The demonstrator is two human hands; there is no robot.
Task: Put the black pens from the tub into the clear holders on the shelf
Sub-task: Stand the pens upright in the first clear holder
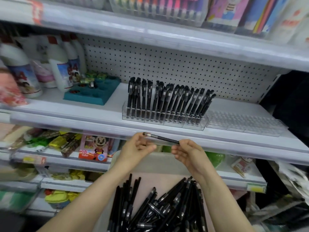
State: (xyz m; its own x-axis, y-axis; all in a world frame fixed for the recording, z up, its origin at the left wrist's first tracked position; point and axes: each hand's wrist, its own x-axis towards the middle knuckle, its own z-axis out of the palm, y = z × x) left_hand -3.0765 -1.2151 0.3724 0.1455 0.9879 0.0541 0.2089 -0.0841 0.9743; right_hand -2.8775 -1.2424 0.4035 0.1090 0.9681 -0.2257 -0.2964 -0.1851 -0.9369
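Note:
One black pen (161, 138) is held level between both hands in front of the shelf edge. My left hand (136, 149) pinches its left end and my right hand (188, 154) pinches its right end. Below my wrists a pale tub (155, 163) holds a loose heap of several black pens (160, 208). On the shelf above stands a clear holder (163, 120) filled with several upright black pens (168, 99). To its right lie clear holders (244, 123) with nothing in them.
A teal tray (92, 92) with small items and white bottles (58, 67) stand at the shelf's left. Pegboard backs the shelf. Above hang packs of coloured pens (158, 7). Lower shelves carry crayon boxes (94, 149) and packets.

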